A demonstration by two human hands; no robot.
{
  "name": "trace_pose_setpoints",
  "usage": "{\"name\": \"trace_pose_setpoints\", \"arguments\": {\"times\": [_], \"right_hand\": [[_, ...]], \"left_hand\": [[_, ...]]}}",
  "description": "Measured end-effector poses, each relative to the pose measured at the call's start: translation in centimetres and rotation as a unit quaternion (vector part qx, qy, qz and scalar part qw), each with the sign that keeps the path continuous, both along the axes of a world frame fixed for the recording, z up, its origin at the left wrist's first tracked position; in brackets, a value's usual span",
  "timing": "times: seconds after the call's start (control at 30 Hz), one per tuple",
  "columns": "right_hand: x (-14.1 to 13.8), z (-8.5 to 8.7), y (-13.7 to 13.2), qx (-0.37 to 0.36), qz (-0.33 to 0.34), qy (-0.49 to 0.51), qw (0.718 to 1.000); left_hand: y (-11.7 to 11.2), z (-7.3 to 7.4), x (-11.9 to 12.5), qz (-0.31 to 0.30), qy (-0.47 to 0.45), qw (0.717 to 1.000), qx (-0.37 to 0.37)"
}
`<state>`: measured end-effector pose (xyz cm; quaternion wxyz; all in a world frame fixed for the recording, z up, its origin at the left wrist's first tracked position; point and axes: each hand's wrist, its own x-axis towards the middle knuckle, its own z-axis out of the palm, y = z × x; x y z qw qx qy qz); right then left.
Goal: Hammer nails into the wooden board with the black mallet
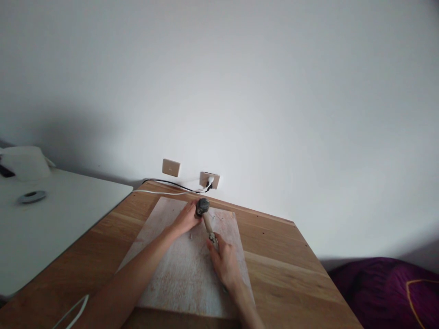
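Note:
My right hand [225, 259] is wrapped round the handle of a hammer [207, 223] with a dark, rounded head and a pale handle. The hammer head is in front of the fingertips of my left hand [187, 218]. Those fingers are pinched close to the surface, and whatever they hold is hidden behind the head. Both hands are over a whitewashed wooden board [181, 274] lying flat on the wooden table. Several thin nails [220, 218] seem to stick up from the board's far part, too small to make out well.
The wooden table [284, 274] meets a white wall with a socket [215, 179] and plugged-in cables [168, 183]. On the left, a white table [82, 205] bears a grey ring-shaped roll [32, 197] and a white container [27, 162]. Purple fabric [380, 288] is at lower right.

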<state>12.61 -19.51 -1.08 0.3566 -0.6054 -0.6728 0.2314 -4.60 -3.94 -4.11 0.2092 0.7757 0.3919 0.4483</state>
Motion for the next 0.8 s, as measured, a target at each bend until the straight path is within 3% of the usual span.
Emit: {"name": "trace_pose_setpoints", "arguments": {"times": [0.27, 0.5, 0.8], "right_hand": [[0.18, 0.37, -0.04, -0.003, -0.025, 0.044, 0.999], [0.17, 0.13, 0.07, -0.013, -0.009, 0.041, 0.999], [-0.25, 0.25, -0.04, -0.003, 0.005, 0.009, 1.0]], "left_hand": [[0.27, 0.26, -0.1, 0.037, 0.026, 0.999, -0.03], [0.4, 0.22, -0.12, 0.021, 0.033, 0.997, -0.062], [0.16, 0.04, -0.01, 0.002, -0.001, 1.0, -0.001]]}}
